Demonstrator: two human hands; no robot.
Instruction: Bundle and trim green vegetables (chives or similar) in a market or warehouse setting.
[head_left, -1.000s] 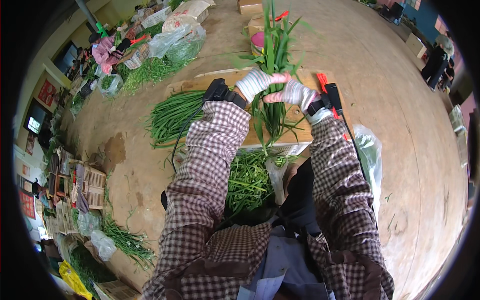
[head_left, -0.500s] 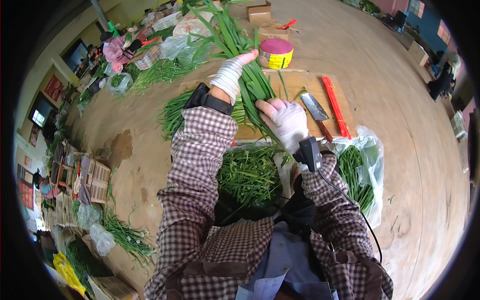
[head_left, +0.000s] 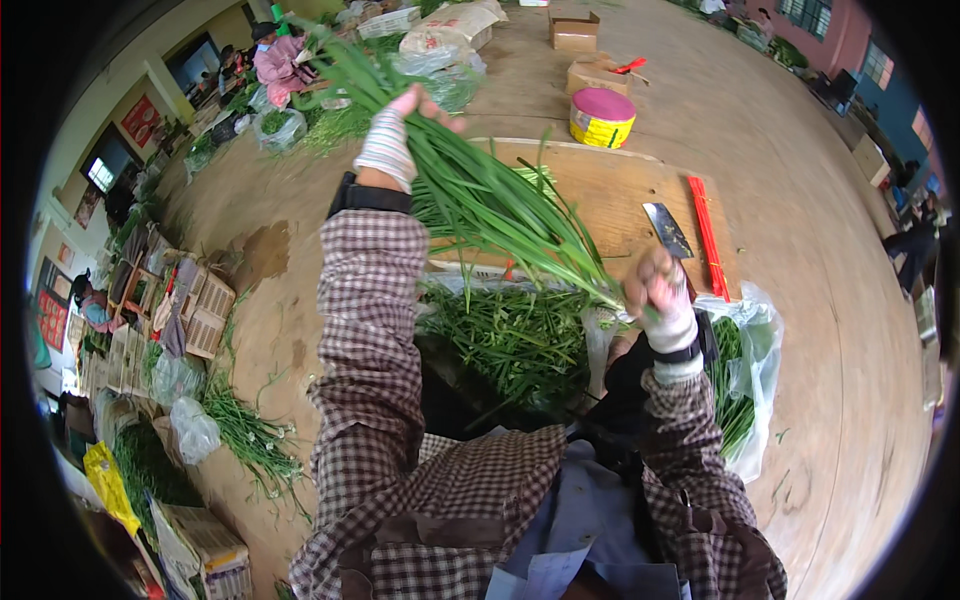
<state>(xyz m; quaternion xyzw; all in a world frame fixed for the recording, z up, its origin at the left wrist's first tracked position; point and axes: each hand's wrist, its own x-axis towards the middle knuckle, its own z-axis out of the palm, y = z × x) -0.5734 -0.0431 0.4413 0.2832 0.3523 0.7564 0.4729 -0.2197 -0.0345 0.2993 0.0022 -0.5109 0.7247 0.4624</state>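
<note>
A long bunch of green leafy stalks [head_left: 490,190] stretches diagonally across a wooden board [head_left: 600,180]. My left hand [head_left: 400,130], in a striped fingerless glove, grips its upper leafy part. My right hand [head_left: 660,290], also gloved and blurred, has curled fingers beside the pale lower stem ends; what is in them is unclear. A knife [head_left: 668,228] lies just behind my right hand, beside a bundle of red strips [head_left: 708,235]. Below the board is a heap of cut greens [head_left: 500,350].
Behind the board stand a pink-lidded tub [head_left: 602,118] and cardboard boxes [head_left: 573,32]. At right is a plastic bag [head_left: 760,340] holding greens. People [head_left: 280,65] sit among piles at left; others [head_left: 915,245] are at far right.
My hands have moved apart, left upper-left, right to the right and down, turning the bunch from upright to diagonal. The board, knife and tub show more clearly.
</note>
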